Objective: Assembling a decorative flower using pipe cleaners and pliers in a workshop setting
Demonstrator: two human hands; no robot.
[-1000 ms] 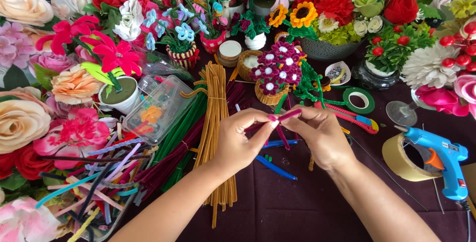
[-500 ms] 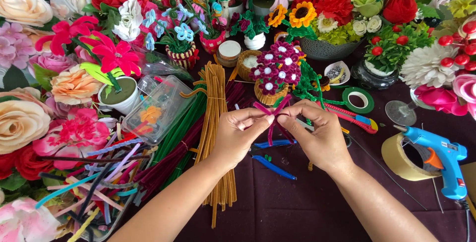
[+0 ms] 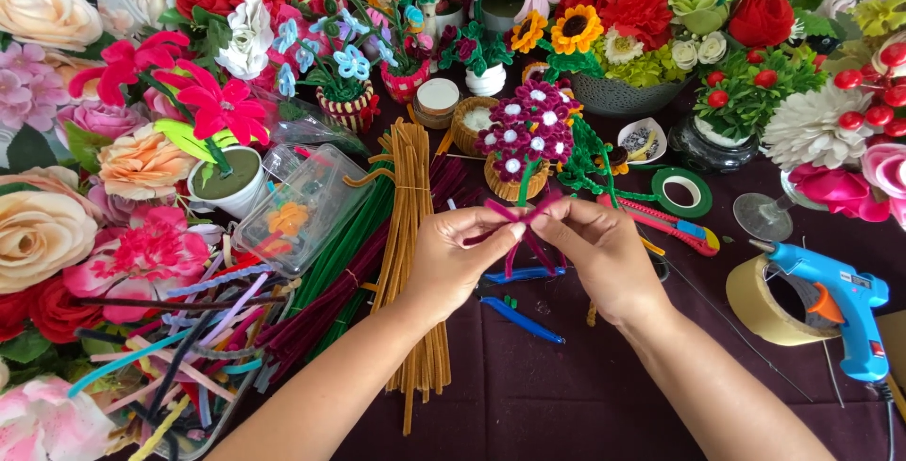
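Observation:
My left hand [image 3: 453, 258] and my right hand [image 3: 596, 251] meet over the dark cloth-covered table [image 3: 566, 404], both pinching a magenta pipe cleaner [image 3: 519, 225] that is bent and crossed between my fingertips. Its loose ends hang down between my hands. A bundle of tan pipe cleaners [image 3: 411, 244] lies just left of my left hand. Blue pipe cleaners [image 3: 521, 319] lie on the cloth under my hands.
A blue glue gun [image 3: 840, 310] rests on a roll of tape [image 3: 769, 301] at right. A green tape roll [image 3: 687, 192], a utility knife [image 3: 665, 225], a clear plastic box [image 3: 302, 206], mixed pipe cleaners [image 3: 179, 367] and many craft flowers [image 3: 142, 102] ring the table.
My hands have drawn closer together and the magenta pipe cleaner has gone from a straight stretch to a crossed, twisted shape between my fingertips.

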